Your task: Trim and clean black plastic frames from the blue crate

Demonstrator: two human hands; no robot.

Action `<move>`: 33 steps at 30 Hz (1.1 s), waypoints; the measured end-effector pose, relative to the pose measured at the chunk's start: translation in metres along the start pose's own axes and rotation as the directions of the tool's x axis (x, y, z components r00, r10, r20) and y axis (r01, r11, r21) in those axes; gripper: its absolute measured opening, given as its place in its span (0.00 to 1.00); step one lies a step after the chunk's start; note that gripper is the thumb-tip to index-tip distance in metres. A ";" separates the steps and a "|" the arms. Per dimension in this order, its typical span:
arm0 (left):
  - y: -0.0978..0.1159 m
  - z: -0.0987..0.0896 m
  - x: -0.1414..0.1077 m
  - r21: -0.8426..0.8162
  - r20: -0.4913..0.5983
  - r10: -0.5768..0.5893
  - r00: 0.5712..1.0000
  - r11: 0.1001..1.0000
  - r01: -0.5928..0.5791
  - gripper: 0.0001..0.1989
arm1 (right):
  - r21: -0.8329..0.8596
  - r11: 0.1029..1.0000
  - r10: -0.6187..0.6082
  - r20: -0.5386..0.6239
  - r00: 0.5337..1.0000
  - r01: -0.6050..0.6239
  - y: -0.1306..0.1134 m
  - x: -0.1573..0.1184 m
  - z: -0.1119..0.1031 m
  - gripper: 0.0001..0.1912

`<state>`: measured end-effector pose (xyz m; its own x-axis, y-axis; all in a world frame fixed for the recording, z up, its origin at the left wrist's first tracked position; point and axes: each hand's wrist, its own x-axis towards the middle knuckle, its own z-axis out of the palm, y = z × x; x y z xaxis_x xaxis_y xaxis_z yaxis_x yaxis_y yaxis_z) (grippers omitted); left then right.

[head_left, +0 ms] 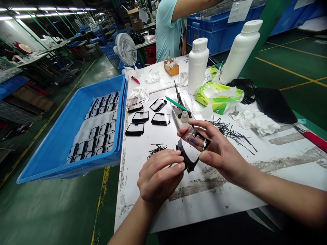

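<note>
Fingers (208,158) of both hands are on one frame (188,160), a black surround with a clear pane. Right hand (221,151): thumb and forefinger part-open, spanning the right side, pinching it at the edge. Left hand (159,175): fingers curled nearly closed at the left edge; thumb hidden, so whether a strip is also pinched there, cannot tell.

Step in hand, by my reading: close handwork or checking at the frame's rim. Next move seems to call for a steady right grip, light left fingertips and no smudging of the pane.

Frame sits between the two sets of fingers, tilted, held up over the desk (131,163). Small heap of strips (156,149) just beyond the left hand; larger heap (227,131) beyond the right. Stacked frames (135,128) farther off, left; more in the blue bin (76,167) beside the desk.
</note>
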<state>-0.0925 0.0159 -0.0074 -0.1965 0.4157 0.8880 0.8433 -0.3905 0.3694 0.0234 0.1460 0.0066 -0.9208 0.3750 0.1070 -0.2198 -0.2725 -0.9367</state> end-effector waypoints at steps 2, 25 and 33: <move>0.000 -0.001 0.000 -0.006 0.005 0.003 1.000 1.000 -0.003 0.16 | 0.001 1.000 0.005 0.005 1.000 -0.005 -0.001 0.000 0.000 0.28; -0.010 0.003 0.008 -0.358 0.210 -0.973 0.095 0.014 0.934 0.14 | -0.943 0.268 -0.400 -0.295 0.868 -0.197 0.024 0.069 -0.114 0.16; -0.005 0.007 0.005 -0.376 0.359 -0.931 0.069 -0.077 0.923 0.12 | -0.832 0.555 -0.399 -0.276 0.875 -0.009 0.013 0.062 -0.093 0.13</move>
<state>-0.0938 0.0261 -0.0065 -0.6186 0.6873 -0.3807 -0.4342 0.1048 0.8947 -0.0063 0.2479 -0.0302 -0.6290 0.6809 0.3752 0.1547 0.5826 -0.7979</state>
